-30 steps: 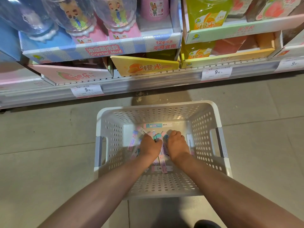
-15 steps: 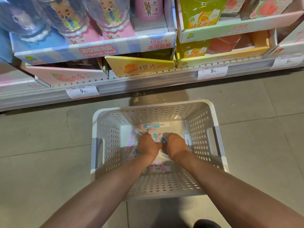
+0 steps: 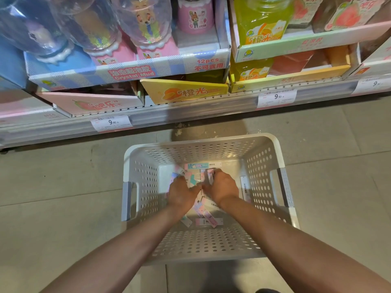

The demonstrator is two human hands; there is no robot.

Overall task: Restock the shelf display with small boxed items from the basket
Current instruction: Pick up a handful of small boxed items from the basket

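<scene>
My left hand and right hand were both curled around a clutch of small boxes, knuckles nearly touching, down on the floor of the white basket. More boxes lay loose beneath my wrists, and the basket sat on grey tiles just before the shelf.

The basket is white with round perforations and grey handles; the small boxes in it are pastel pink, blue and mint. The floor is grey.
</scene>
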